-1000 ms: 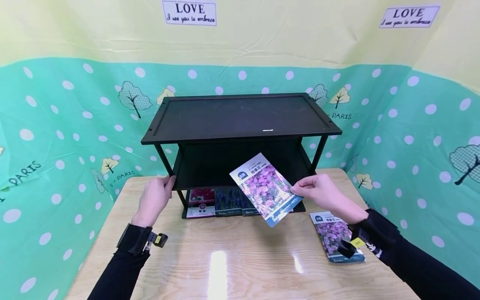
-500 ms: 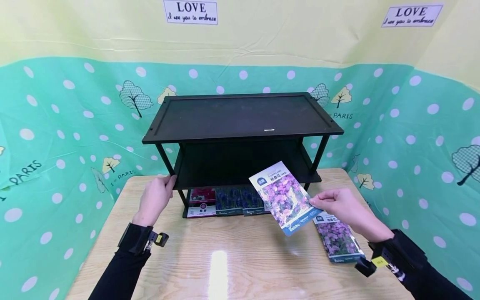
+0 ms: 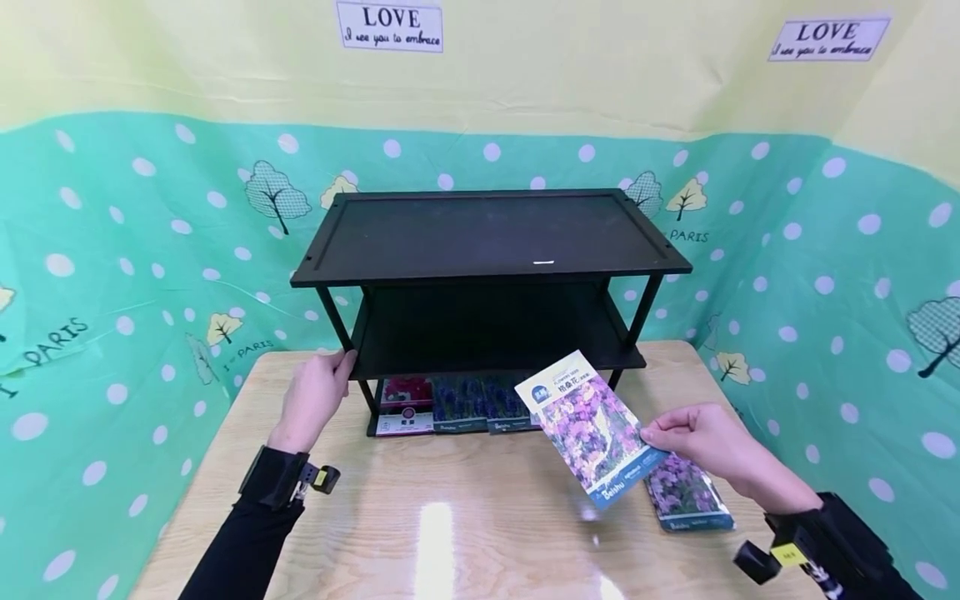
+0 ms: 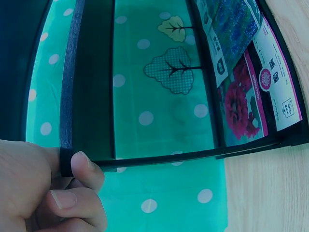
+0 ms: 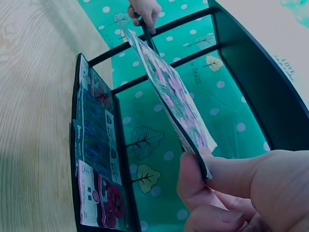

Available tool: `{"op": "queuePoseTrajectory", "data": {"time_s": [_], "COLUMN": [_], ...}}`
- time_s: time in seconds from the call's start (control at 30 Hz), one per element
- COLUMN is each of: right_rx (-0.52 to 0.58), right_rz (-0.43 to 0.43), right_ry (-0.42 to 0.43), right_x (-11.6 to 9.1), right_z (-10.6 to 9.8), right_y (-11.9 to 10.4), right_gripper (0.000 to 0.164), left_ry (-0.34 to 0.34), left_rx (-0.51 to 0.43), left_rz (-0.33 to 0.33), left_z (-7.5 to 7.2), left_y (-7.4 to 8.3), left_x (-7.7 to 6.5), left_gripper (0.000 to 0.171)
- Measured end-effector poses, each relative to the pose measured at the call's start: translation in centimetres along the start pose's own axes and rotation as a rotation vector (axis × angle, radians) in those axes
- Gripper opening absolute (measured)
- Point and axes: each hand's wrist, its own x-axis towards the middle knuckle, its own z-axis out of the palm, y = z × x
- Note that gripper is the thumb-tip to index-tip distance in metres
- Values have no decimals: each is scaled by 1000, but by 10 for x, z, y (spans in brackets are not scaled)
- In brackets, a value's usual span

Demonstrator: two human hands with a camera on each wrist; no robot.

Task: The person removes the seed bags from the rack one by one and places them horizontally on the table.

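My right hand [image 3: 705, 442] pinches a flower seed packet [image 3: 592, 425] by its lower right corner, between thumb and fingers. The packet has pink-purple blooms and a blue bottom band. It is held tilted in front of the black rack [image 3: 487, 237], overlapping the middle shelf's front edge in the head view. A matching packet [image 3: 684, 504] lies on the table under the right hand, partly covered by the held one. With thumb and fingers, my left hand [image 3: 311, 402] grips the front left corner of the middle shelf [image 3: 480, 333], seen close up in the left wrist view.
On the bottom shelf, a red-flower packet [image 3: 405, 406] lies left of two blue-flower packets [image 3: 459, 406]. Another red-flower packet [image 5: 101, 198] shows at that shelf's other end in the right wrist view. A polka-dot cloth [image 3: 135, 275] hangs around the wooden table [image 3: 360, 533].
My right hand has moved right and toward me with the seed packet, away from the rack. The left hand keeps its grip on the shelf corner.
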Motion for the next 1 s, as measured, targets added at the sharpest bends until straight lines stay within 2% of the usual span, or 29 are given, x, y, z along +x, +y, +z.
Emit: {"op": "queuePoseTrajectory", "data": {"time_s": [0.3, 0.5, 0.67, 1.0], "right_rx": [-17, -43, -48, 53], "right_rz": [2, 36, 93, 247], "right_ry": [-130, -165, -160, -50], "right_x": [-4, -1, 1, 6], "right_z": [-1, 0, -1, 14], "right_y": [15, 28, 47, 86], "right_gripper": [26, 23, 20, 16], "left_ry": [0, 7, 1, -3], "left_rx": [3, 1, 4, 1], "left_rz": [22, 7, -6, 4], "left_z": [3, 1, 0, 1], "left_y": [1, 0, 0, -2], "left_x": [0, 0, -1, 0], "left_gripper": [42, 44, 44, 43]}}
